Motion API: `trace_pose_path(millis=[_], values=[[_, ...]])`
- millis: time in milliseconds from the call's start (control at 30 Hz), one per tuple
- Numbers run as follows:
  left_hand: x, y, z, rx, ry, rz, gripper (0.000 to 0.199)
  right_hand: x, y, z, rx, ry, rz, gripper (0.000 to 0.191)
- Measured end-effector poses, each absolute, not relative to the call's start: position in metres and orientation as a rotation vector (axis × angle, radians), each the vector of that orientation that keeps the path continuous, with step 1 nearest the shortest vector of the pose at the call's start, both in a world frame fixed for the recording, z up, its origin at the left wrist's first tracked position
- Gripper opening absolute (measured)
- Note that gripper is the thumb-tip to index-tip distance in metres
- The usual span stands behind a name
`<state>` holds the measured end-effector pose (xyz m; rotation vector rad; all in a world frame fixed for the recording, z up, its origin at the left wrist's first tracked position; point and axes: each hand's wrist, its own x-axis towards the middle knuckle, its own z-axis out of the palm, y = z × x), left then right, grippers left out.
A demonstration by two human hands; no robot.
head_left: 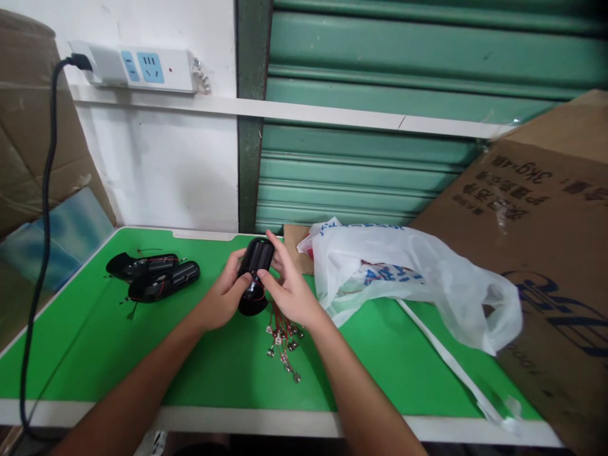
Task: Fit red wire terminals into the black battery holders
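Both hands hold one black plastic housing (259, 256) above the middle of the green tabletop. My left hand (227, 290) grips its left side, and my right hand (288, 285) wraps its right side, with both thumbs pressed on its middle. A red wire shows near the housing's lower end. Under my right hand lies a bunch of red wires with small metal ends (285, 345). Two similar black housings (164, 282) with thin wires rest together on the left of the table.
A white plastic bag (408, 272) lies on the right, with a white strap (441, 354) running to the front edge. Cardboard boxes stand left and right (536, 253). A black cable (46, 221) hangs from the power strip (142, 66) at left.
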<state>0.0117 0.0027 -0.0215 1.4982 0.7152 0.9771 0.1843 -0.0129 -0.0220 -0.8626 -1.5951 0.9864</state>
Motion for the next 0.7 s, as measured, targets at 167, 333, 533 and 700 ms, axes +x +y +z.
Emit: trace_pose_path(millis=[167, 333, 533, 700], values=[[0.0103, 0.0024, -0.0200, 1.551, 0.754, 0.970, 0.050, 0.1844, -0.0130, -0.0230, -0.900, -1.642, 0.888, 0.070], [0.0102, 0.0037, -0.0204, 1.607, 0.750, 0.981, 0.052, 0.1828, -0.0139, -0.0254, -0.912, -1.662, 0.885, 0.074], [0.0104, 0.0033, -0.0196, 1.678, 0.775, 0.983, 0.050, 0.1788, -0.0142, -0.0291, -0.903, -1.651, 0.940, 0.075], [0.0106, 0.0025, -0.0201, 1.703, 0.837, 0.953, 0.050, 0.1777, -0.0151, -0.0282, -0.903, -1.655, 0.932, 0.075]])
